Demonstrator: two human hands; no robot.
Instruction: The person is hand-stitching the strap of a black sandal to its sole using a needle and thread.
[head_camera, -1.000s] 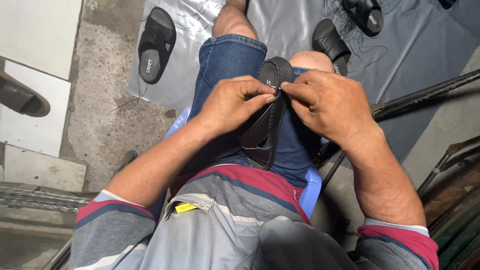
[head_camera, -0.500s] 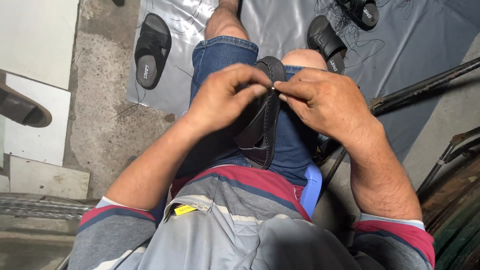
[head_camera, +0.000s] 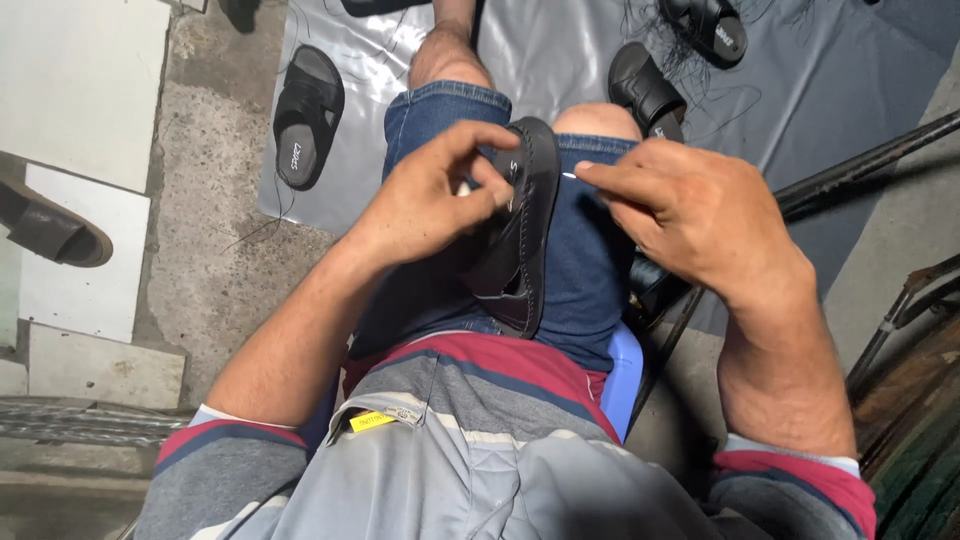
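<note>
Over lap, hands (head_camera: 425, 205) pinching sandal (head_camera: 520, 230)

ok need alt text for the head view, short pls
Seen from above, a seated person's left hand steadies a black slip-on sandal on their denim-clad lap while the right hand pinches a thin metal needle at its edge. More black sandals lie on a grey plastic sheet.

From my remote view, the left hand (head_camera: 430, 205) hides part of the black sandal (head_camera: 520, 230); beyond it, another sandal (head_camera: 375, 5) is cropped by the top edge.
</note>
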